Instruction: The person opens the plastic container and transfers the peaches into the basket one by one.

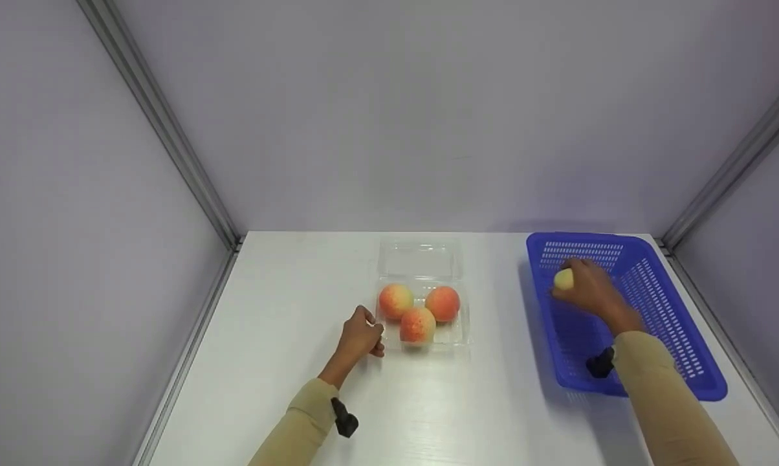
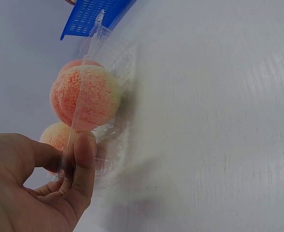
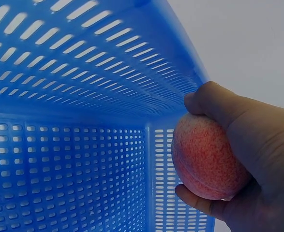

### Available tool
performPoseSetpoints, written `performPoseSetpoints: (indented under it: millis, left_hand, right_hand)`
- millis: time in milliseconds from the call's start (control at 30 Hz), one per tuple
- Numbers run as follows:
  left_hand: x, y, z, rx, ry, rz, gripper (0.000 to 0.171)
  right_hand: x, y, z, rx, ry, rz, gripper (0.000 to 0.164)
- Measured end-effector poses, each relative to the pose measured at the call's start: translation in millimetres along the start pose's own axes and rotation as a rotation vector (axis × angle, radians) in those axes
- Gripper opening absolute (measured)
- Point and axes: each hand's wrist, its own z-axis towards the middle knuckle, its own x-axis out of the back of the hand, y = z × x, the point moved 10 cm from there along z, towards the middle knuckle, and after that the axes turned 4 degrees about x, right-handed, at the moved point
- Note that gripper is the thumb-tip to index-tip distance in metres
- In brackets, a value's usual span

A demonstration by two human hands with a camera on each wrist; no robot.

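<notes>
One white, flat bench (image 1: 286,291) carries two containers. Blue, perforated plastic basket (image 1: 583,235): judged stiff, best taken by the rim. Left of the basket: clear, rectangular plastic box (image 1: 451,335), lid (image 1: 418,260) open, holding three round, red-and-yellow peaches (image 1: 418,326). Box judged light, thin-walled and slippery, liable to flex; rim is the proper hold. Left hand (image 1: 360,336): fingers pinch that rim, on the side away from the basket. Right hand (image 1: 587,288): fingers clamped round a fourth, red-and-yellow peach (image 3: 207,157) within the basket's opening; height above the basket's floor cannot be told. Fruit judged light, its speckled, matt skin offering fair grip; firmness unconfirmed, so grasp at the widest part with light pressure.
</notes>
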Motion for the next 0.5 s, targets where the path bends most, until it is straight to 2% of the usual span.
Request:
performPoseSetpoints:
  millis: [367, 500]
  left_hand:
    - [0.3, 0.5, -0.8, 0.006, 0.007, 0.007, 0.014]
    - [-0.4, 0.9, -1.2, 0.011, 0.005, 0.009, 0.014]
  right_hand:
    - [-9.4, 13.5, -0.8, -0.059, -0.059, 0.017, 0.065]
    - [-11.9, 17.3, -2.3, -0.057, -0.062, 0.012, 0.065]
